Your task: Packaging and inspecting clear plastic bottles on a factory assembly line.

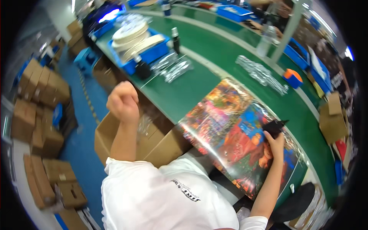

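Observation:
A large colourful printed sheet in glossy clear wrap (234, 126) lies on the green table (199, 82) in front of me. My right hand (275, 141) rests on the sheet's right part and grips a small black flat tool (274, 125) against it. My left hand (123, 101) is raised over the table's left edge, fingers closed into a fist, with nothing visible in it. An open cardboard box (153, 143) with clear plastic bags inside stands below that hand.
A blue tray (147, 53) holds stacked white discs, with dark bottles (176, 39) and clear plastic bags (172, 67) beside it. More clear bags (260, 74) and an orange-and-blue box (293, 78) lie further right. Cardboard boxes (38, 111) are stacked on the blue floor at left.

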The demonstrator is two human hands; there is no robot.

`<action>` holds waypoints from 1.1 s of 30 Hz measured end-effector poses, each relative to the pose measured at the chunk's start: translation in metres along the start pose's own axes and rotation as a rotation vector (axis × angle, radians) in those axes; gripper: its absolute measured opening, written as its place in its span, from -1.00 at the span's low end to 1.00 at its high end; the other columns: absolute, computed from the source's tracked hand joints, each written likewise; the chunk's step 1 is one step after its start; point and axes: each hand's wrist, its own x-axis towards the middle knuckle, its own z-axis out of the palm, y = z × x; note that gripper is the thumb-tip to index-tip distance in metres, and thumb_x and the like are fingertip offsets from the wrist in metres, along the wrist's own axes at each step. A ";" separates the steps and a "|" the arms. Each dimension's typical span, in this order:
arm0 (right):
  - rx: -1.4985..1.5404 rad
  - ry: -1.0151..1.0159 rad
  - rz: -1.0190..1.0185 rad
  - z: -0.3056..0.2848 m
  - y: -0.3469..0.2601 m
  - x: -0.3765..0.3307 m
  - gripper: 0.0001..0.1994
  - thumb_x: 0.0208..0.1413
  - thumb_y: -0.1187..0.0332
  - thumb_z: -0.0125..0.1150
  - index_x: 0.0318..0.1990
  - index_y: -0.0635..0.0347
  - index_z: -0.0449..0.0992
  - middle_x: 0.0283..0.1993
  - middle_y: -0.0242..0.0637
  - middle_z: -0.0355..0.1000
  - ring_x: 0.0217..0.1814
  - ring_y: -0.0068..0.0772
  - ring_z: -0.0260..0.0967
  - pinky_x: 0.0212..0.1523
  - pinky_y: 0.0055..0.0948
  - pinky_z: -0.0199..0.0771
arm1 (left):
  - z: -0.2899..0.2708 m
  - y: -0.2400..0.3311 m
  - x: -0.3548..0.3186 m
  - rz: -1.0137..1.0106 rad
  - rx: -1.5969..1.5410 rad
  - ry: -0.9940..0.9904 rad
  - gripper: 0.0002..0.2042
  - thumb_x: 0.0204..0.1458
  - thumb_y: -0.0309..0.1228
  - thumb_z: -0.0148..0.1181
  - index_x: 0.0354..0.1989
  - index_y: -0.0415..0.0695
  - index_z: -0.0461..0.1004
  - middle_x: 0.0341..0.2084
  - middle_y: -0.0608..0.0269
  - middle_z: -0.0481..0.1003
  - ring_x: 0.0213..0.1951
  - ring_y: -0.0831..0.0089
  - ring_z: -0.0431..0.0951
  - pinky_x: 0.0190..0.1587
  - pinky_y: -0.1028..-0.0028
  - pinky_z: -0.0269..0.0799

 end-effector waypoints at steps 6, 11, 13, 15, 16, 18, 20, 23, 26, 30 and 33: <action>0.010 0.061 -0.106 -0.004 0.011 0.014 -0.64 -0.12 0.43 0.37 -0.16 0.36 0.43 -0.22 -0.27 0.47 -0.23 -0.52 0.40 -0.18 -0.52 0.40 | -0.177 -0.075 -0.106 -0.843 0.646 -0.017 -0.78 0.12 -0.39 -0.07 -0.48 -0.22 0.43 -0.66 0.26 0.39 -0.61 0.51 0.37 -0.53 0.58 0.26; -0.126 0.044 0.023 -0.024 0.017 0.028 -0.61 -0.13 0.46 0.36 -0.11 0.33 0.41 -0.20 -0.28 0.46 -0.19 -0.51 0.40 -0.15 -0.53 0.38 | -0.272 -0.130 -0.265 -1.281 1.173 -0.479 -0.49 -0.14 -0.23 0.28 0.01 -0.11 0.33 -0.03 -0.07 0.37 0.04 0.08 0.36 0.06 0.26 0.29; -0.107 0.046 0.002 -0.041 0.011 0.017 -0.58 -0.14 0.46 0.36 -0.07 0.31 0.38 -0.17 -0.28 0.45 -0.17 -0.50 0.39 -0.12 -0.53 0.37 | -0.257 -0.144 -0.299 -1.544 1.472 -0.714 -0.20 -0.29 -0.23 0.39 0.20 0.01 0.12 0.17 -0.02 0.15 0.19 0.06 0.17 0.20 0.14 0.12; -0.107 0.010 0.005 -0.041 0.011 0.018 -0.56 -0.14 0.46 0.36 -0.06 0.31 0.37 -0.16 -0.28 0.44 -0.15 -0.50 0.39 -0.10 -0.53 0.37 | -0.267 -0.125 -0.316 -1.534 1.537 -0.845 -0.18 -0.30 -0.22 0.39 0.21 0.01 0.10 0.19 0.01 0.13 0.22 0.06 0.14 0.20 0.09 0.09; -0.133 -0.046 0.036 -0.035 0.015 0.025 -0.55 -0.12 0.48 0.33 -0.02 0.30 0.34 -0.16 -0.30 0.44 -0.15 -0.50 0.39 -0.09 -0.53 0.36 | -0.277 -0.106 -0.326 -1.527 1.611 -0.965 -0.16 -0.30 -0.21 0.39 0.23 0.02 0.07 0.21 0.03 0.11 0.24 0.07 0.10 0.21 0.05 0.07; -0.167 -0.070 0.065 -0.053 0.015 0.015 -0.52 -0.09 0.51 0.28 0.04 0.29 0.30 -0.15 -0.33 0.44 -0.16 -0.50 0.39 -0.08 -0.54 0.35 | -0.278 -0.107 -0.326 -1.460 1.660 -1.090 -0.14 -0.30 -0.20 0.39 0.24 0.02 0.05 0.23 0.06 0.09 0.27 0.07 0.07 0.21 0.00 0.05; -0.176 -0.089 0.077 -0.073 0.018 0.010 -0.49 -0.09 0.51 0.27 0.08 0.29 0.27 -0.10 -0.29 0.42 -0.09 -0.47 0.37 -0.04 -0.51 0.33 | -0.295 -0.106 -0.335 -1.556 1.511 -1.308 -0.10 -0.34 -0.19 0.42 0.25 0.04 0.03 0.23 0.07 0.10 0.26 0.07 0.07 0.21 -0.01 0.05; -0.156 -0.156 0.092 -0.079 0.022 0.008 -0.42 -0.08 0.51 0.25 0.16 0.28 0.21 0.01 -0.22 0.37 0.04 -0.40 0.33 0.05 -0.47 0.29 | -0.349 -0.101 -0.372 -1.564 1.497 -1.382 -0.08 -0.38 -0.19 0.44 0.24 0.03 0.05 0.21 0.08 0.13 0.25 0.08 0.11 0.20 -0.01 0.06; 0.013 -0.167 -0.003 -0.080 0.017 -0.010 -0.30 -0.09 0.43 0.29 0.25 0.28 0.11 0.15 -0.12 0.26 0.23 -0.35 0.18 0.18 -0.40 0.18 | -0.371 -0.101 -0.401 -1.449 1.568 -1.355 -0.10 -0.41 -0.20 0.45 0.22 0.01 0.10 0.18 0.08 0.19 0.22 0.11 0.17 0.19 0.00 0.08; -0.111 -0.102 0.092 -0.086 -0.018 -0.079 -0.28 -0.02 0.35 0.23 0.29 0.26 0.04 0.26 -0.09 0.13 0.36 -0.29 -0.01 0.27 -0.32 0.03 | -0.306 -0.087 -0.345 -1.476 1.532 -1.396 -0.27 -0.32 -0.28 0.40 0.12 -0.05 0.22 0.09 0.02 0.30 0.14 0.24 0.28 0.15 0.13 0.17; -0.090 0.068 0.084 -0.071 -0.024 -0.126 -0.37 0.02 0.29 0.19 0.24 0.28 0.13 0.18 -0.12 0.23 0.29 -0.25 0.11 0.24 -0.33 0.08 | -0.341 -0.086 -0.337 -1.533 0.959 -0.426 -0.46 -0.27 -0.33 0.36 -0.03 -0.15 0.36 -0.12 0.10 0.45 -0.06 0.33 0.45 0.01 0.34 0.34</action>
